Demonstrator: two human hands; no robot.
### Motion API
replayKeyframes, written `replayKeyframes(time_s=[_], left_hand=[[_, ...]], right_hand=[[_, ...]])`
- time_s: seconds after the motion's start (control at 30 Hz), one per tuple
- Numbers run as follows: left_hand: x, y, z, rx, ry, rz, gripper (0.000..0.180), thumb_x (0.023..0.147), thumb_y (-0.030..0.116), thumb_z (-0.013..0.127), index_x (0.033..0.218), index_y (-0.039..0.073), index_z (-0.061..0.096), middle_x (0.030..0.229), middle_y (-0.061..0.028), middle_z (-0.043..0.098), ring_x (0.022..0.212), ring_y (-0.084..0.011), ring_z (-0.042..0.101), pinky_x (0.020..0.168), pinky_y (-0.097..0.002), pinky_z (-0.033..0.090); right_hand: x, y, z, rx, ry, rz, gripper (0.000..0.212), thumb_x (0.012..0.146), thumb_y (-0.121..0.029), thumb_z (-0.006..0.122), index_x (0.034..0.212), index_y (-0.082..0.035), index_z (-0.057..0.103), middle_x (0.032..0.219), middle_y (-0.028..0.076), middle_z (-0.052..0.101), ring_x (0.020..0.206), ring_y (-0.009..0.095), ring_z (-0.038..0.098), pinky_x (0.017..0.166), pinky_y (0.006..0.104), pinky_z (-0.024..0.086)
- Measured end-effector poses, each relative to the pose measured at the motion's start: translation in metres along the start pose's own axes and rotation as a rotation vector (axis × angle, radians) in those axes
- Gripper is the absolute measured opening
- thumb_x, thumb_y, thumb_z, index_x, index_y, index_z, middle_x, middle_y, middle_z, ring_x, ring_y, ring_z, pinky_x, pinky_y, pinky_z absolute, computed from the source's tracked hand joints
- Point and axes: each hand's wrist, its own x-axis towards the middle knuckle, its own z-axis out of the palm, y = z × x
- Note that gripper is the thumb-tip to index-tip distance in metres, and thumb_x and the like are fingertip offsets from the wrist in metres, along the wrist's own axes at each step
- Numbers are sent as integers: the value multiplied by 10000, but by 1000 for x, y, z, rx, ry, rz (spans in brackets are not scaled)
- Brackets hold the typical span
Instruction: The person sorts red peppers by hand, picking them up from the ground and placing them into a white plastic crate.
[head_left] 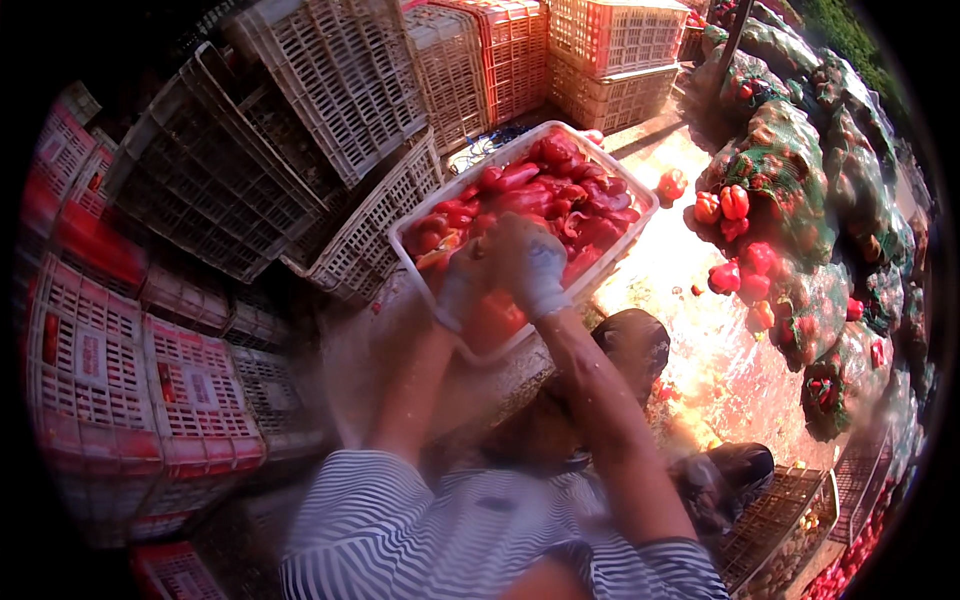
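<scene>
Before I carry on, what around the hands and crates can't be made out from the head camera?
- Head view: whether anything sits between the left hand and right hand; their backs and blur hide it.
- Head view: the white tub's floor, covered by red peppers.
- Head view: the lower part of the red crate at bottom left, cut off by the lower edge.

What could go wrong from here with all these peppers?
The red peppers are heaped near the rim of the white tub, so one might roll out if the left hand or right hand nudges the pile. Loose peppers lie on the ground beside the tub and could get stepped on or bruised. The grey crates behind it seem to sit askew, so a bump might shift them.
</scene>
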Motion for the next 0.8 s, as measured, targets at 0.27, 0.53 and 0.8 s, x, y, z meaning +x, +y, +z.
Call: replayKeyframes(time_s=[0.27,0.53,0.8], left_hand=[[-4,-6,30,-314,71,43,154,978,204,565,1066,89,618,763,53,560,596,-32,489,502,-188,381],[9,-36,37,-129,295,-33,155,969,182,581,1020,47,638,801,26,595,637,-55,514,523,-225,411],[9,-85,-3,452,126,449,273,1020,281,464,1116,92,637,943,-21,628,794,-105,586,627,-236,483]], right_hand=[[1,22,20,70,223,23,212,876,-328,641,894,-119,611,806,127,670,767,332,664,637,460,506],[-3,28,23,87,28,286,182,865,-301,633,957,-146,666,884,104,688,829,309,686,698,435,522],[-8,0,5,5,212,-104,163,817,-282,681,785,-147,595,730,94,647,730,291,658,674,412,514]])
